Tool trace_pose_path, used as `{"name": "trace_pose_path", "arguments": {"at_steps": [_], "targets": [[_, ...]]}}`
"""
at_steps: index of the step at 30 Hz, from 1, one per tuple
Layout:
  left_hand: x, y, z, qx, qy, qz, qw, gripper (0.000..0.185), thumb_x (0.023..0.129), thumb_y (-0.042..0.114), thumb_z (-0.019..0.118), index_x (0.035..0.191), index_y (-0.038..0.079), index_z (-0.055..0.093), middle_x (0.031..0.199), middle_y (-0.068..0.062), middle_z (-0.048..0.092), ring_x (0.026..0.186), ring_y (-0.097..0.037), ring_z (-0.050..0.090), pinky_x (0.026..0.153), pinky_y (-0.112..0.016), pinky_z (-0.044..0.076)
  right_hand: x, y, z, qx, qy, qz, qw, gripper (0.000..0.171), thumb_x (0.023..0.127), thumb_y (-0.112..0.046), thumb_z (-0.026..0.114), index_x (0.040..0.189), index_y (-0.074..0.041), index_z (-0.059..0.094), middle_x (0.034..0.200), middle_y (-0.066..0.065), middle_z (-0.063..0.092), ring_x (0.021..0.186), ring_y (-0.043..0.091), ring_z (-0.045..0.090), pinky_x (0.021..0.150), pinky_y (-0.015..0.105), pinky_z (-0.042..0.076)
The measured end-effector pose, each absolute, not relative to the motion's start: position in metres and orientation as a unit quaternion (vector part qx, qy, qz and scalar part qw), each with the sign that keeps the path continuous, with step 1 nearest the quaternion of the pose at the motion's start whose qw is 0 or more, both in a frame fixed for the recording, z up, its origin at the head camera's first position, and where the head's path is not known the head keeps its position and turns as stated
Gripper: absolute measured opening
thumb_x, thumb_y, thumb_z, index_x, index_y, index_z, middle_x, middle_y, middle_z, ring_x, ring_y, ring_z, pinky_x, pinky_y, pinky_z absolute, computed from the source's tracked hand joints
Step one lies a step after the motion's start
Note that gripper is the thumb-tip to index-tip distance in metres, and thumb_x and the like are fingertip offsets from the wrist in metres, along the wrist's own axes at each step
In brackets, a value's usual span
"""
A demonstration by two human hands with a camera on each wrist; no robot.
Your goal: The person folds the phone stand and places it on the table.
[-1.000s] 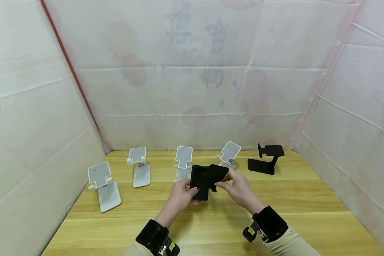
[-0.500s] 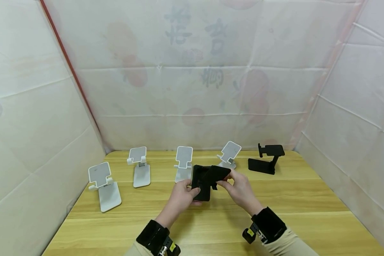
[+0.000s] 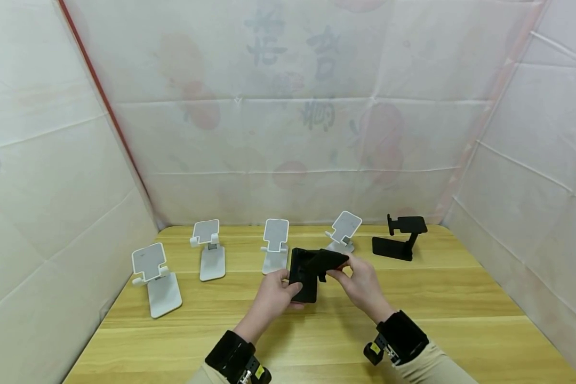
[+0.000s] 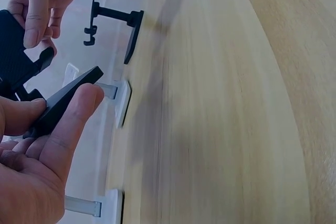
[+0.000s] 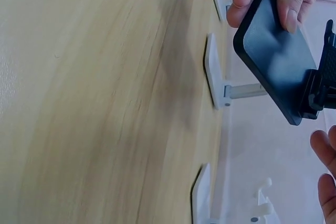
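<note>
Above the table's (image 3: 413, 298) middle, the left hand (image 3: 273, 296) grips the black phone stand's (image 3: 309, 272) base while the right hand (image 3: 360, 285) pinches its cradle plate; best to unfold slowly, keeping the base steady.

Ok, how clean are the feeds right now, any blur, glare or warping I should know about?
Head view: evenly lit, sharp, wide-angle bowing at the walls; the black phone stand reads clearly between the left hand and right hand. Left wrist view: the table is smeared and the near fingers are soft. Right wrist view: table grain soft, background washed out.
</note>
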State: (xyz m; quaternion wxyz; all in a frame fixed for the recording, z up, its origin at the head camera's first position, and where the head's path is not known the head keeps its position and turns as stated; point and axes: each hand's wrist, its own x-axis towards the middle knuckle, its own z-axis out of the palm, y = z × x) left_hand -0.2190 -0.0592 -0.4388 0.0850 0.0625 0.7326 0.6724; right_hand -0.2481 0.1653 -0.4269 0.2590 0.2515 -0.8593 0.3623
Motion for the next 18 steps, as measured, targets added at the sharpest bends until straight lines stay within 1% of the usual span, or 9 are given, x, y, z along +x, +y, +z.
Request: {"name": "trace_pose_path", "arguments": {"at_steps": [3,6,12,15,18], "targets": [[-0.2185,-0.0586,-0.4385,0.061,0.736,0.669,0.085,0.023,0.101,0.003,0.061,0.119,-0.011,0.058,0.106,-0.025,0.073,0.081,-0.033,0.076,0.07,-0.044,0.066,-0.2484,0.1659,-0.4269,0.25,-0.859,0.366,0.257,0.027,0.08,-0.003,0.085,0.102,-0.011,0.07,0.089,-0.001,0.073,0.082,0.015,0.069,0.072,0.048,0.061],[-0.2181,-0.0579,-0.4383,0.064,0.738,0.667,0.084,0.024,0.101,0.004,0.061,0.119,-0.011,0.058,0.106,-0.026,0.073,0.081,-0.034,0.076,0.069,-0.043,0.066,-0.249,0.1662,-0.4275,0.247,-0.859,0.364,0.262,0.027,0.08,-0.003,0.085,0.101,-0.011,0.07,0.089,0.0,0.073,0.083,0.016,0.07,0.073,0.045,0.061],[-0.2186,-0.0566,-0.4369,0.06,0.739,0.665,0.087,0.023,0.101,0.004,0.061,0.119,-0.01,0.058,0.105,-0.025,0.074,0.082,-0.037,0.076,0.067,-0.038,0.066,-0.2498,0.1665,-0.4276,0.244,-0.856,0.36,0.279,0.027,0.079,-0.004,0.086,0.1,-0.011,0.071,0.09,0.001,0.074,0.085,0.018,0.071,0.075,0.044,0.062],[-0.2182,-0.0561,-0.4361,0.062,0.739,0.665,0.088,0.022,0.101,0.004,0.061,0.118,-0.01,0.058,0.104,-0.025,0.074,0.083,-0.04,0.076,0.067,-0.039,0.066,-0.2499,0.1665,-0.4284,0.243,-0.854,0.358,0.289,0.027,0.078,-0.005,0.087,0.098,-0.012,0.07,0.088,0.001,0.074,0.085,0.018,0.071,0.074,0.042,0.061],[-0.2179,-0.0555,-0.4358,0.061,0.738,0.665,0.09,0.022,0.101,0.004,0.061,0.118,-0.01,0.058,0.105,-0.025,0.074,0.084,-0.04,0.076,0.068,-0.04,0.066,-0.2499,0.1667,-0.4293,0.241,-0.853,0.354,0.298,0.027,0.077,-0.006,0.088,0.097,-0.011,0.07,0.088,0.001,0.073,0.086,0.02,0.07,0.074,0.043,0.059]]}}
